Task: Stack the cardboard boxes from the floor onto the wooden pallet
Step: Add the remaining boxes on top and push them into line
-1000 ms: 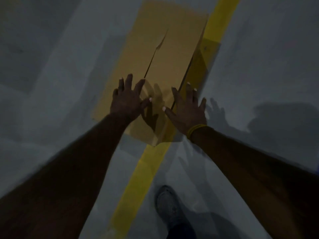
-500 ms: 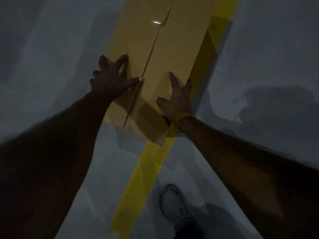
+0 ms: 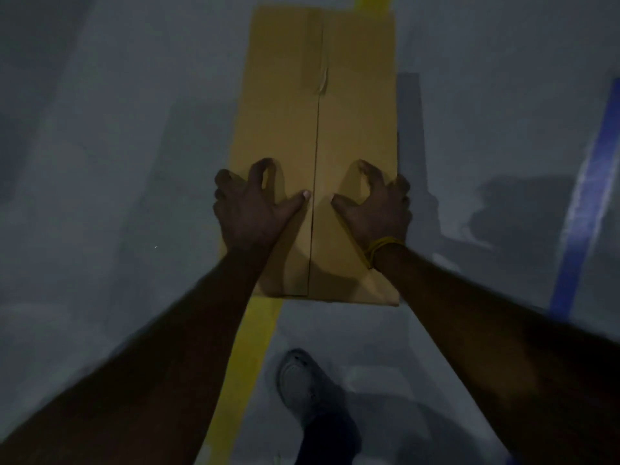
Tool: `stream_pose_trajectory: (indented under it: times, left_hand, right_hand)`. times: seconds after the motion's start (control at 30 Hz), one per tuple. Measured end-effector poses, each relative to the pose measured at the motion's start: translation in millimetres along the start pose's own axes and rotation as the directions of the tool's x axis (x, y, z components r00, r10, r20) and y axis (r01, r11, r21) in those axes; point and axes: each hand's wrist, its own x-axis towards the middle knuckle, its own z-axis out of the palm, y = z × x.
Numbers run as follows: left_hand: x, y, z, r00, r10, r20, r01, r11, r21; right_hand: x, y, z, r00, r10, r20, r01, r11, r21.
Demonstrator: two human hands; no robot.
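Observation:
A long brown cardboard box (image 3: 355,105) lies on the grey floor, its top flaps closed along a centre seam. My left hand (image 3: 248,206) is on its near left part, thumb flat on top by the seam and outer fingers curled over the left edge. My right hand (image 3: 379,206), with a yellow band at the wrist, mirrors it, fingers curled over the right edge. No wooden pallet is in view.
A yellow floor line (image 3: 245,360) runs under the box toward me. A blue tape line (image 3: 583,209) crosses the floor at the right. My grey shoe (image 3: 303,384) stands just behind the box's near end. Dim light, grey concrete all round.
My hands went from hovering with spread fingers to lying on the box and curling over its two long edges. The box, slanted in view before, now points straight away from me.

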Motion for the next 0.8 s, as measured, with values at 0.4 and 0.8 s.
stream_pose_trajectory:
  times: [0.4, 0.8]
  left_hand:
    - [-144.3, 249.4, 11.3, 0.973, 0.212, -0.087, -0.213, 0.977, 0.002]
    - [-302.0, 473.3, 31.4, 0.970, 0.240, -0.034, -0.242, 0.969, -0.046]
  right_hand:
    - [-21.6, 154.1, -249.1, 0.991, -0.024, -0.130, 0.019, 0.999, -0.042]
    - [-59.3, 316.4, -469.4, 0.987, 0.018, -0.158, -0.033, 0.996, -0.088]
